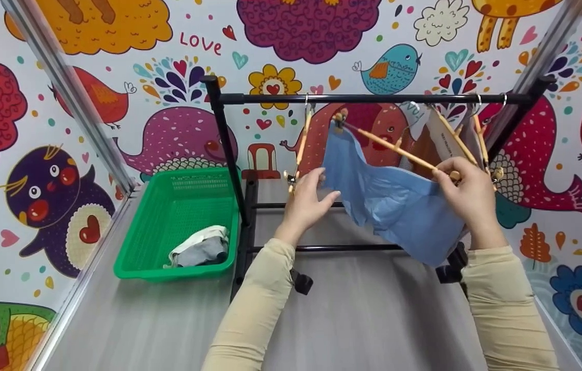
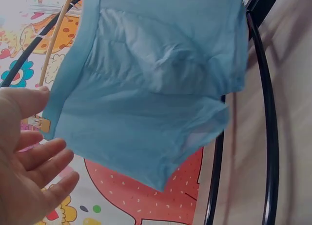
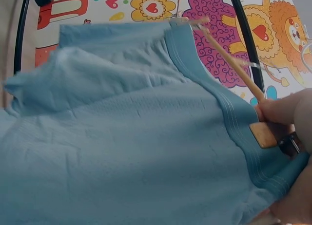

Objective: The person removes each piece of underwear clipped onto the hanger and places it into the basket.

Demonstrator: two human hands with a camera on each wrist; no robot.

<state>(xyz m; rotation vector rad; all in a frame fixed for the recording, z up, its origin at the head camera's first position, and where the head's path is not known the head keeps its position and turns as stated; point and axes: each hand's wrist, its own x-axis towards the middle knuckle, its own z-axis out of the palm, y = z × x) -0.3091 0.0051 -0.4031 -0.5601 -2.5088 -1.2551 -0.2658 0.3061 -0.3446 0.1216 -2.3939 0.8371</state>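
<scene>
Blue boxer briefs (image 1: 404,206) hang by their waistband from a wooden clip hanger (image 1: 396,149) on the black rack. At the hanger's right end my right hand (image 1: 468,193) pinches the clip, with the waistband corner there. In the right wrist view the thumb lies over the hanger bar, beside the wooden clip (image 3: 264,135). The opposite clip (image 1: 340,119) grips the waistband's far corner. My left hand (image 1: 305,203), fingers spread and thumb apart, is beside the left edge of the briefs. In the left wrist view its palm holds nothing.
The black clothes rack (image 1: 383,99) stands on a grey table (image 1: 353,319). Another hanger (image 1: 304,139) hangs bare near my left hand; hangers with garments (image 1: 445,134) are at the right. A green basket (image 1: 139,232) at the left contains crumpled grey and white cloth (image 1: 203,247).
</scene>
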